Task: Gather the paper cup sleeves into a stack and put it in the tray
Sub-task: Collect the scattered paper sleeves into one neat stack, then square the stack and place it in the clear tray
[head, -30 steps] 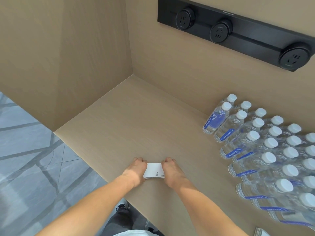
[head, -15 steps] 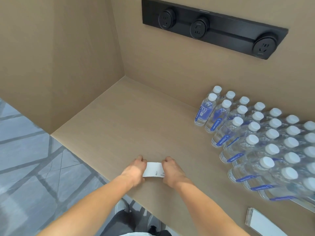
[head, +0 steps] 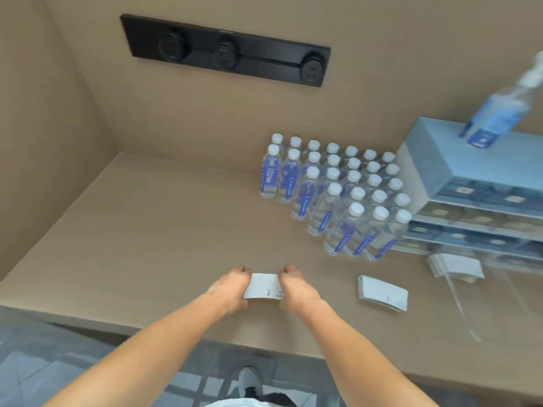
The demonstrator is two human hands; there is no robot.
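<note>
Fingers: while both hands curl inward, the left fingers (head: 240, 271) and right fingers (head: 289, 270) clench on the two short ends of a stack (head: 262, 286) of white sleeves, most likely to square its edges.
Left hand (head: 227, 290): pressed to the stack's left end, knuckles up.
Right hand (head: 296, 289): pressed to the right end, mirroring the other, so the sleeves are squeezed between the two and cannot fan out.
Stack: near the front edge of the worktop (head: 147, 230); whether it rests on the surface or is just lifted, I cannot tell.
Second pile (head: 382, 292): more sleeves lie flat on the worktop to the right, well apart from the hands, not yet gathered.
Third pile (head: 454, 265): blurred white sleeves further right, at or in a clear tray (head: 467, 306) whose walls are hard to make out.
Bottles (head: 338, 195): rows of capped water bottles stand behind, clear of the work.
Drawers (head: 470, 186): a pale blue unit beside the bottles, one bottle (head: 496, 110) on top.
Stage: judged part done, since the loose pile probably has to join the held stack before the tray.
</note>
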